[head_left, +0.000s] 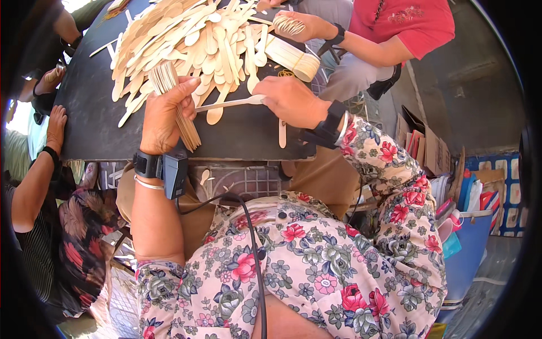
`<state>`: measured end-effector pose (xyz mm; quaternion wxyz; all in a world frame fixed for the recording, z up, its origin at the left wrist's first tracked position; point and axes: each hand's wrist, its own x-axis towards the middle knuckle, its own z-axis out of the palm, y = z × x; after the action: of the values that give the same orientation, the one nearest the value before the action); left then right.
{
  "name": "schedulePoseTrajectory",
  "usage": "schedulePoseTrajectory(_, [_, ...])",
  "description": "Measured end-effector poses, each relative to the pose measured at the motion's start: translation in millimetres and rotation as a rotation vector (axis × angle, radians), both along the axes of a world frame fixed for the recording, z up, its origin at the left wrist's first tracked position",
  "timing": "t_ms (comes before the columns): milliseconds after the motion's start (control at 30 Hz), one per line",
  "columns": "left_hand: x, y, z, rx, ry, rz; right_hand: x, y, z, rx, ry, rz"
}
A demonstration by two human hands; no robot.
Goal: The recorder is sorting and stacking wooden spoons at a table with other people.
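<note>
My left hand [165, 116] is closed round a thick stack of wooden spoons [189, 131], held upright at a slant over the near side of the dark table [243, 130]. Between the fingers of my right hand [291, 100] is the end of a single wooden spoon [231, 104], which lies level and reaches across to the left hand. Just beyond both hands spreads a large loose pile of wooden spoons [169, 42]. One stray spoon [282, 134] lies below my right hand near the table's front edge.
A bundled stack of spoons [293, 58] lies at the pile's right, beside yellow rubber bands [286, 73]. Across the table, a person in a red shirt [403, 25] holds a spoon bundle [289, 25]. Another person's hand [56, 125] rests on the left edge. A blue bin [470, 243] stands right.
</note>
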<state>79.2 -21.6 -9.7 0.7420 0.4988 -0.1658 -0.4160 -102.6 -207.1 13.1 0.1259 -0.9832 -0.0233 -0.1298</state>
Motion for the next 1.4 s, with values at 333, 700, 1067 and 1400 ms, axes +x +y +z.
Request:
schedulePoseTrajectory(333, [-23.0,10.5,24.6,0.170,-0.297,-0.003,-1.3,11.1,25.8,1.300,0.038,-0.284])
schedulePoseTrajectory(700, [-32.3,12.6,27.9,0.152,-0.127,-0.250,16.9,26.5,33.3,1.367,-0.050,-0.248])
schedulePoseTrajectory(1067, [-30.8,20.9,19.2,0.211,-0.424,-0.244,28.3,48.7,56.1,1.465,0.137,-0.156])
schedulePoseTrajectory(1400, [-36.9,24.5,33.3,0.079,-0.089,-0.280,34.2,60.3,50.3,1.373,0.063,-0.060])
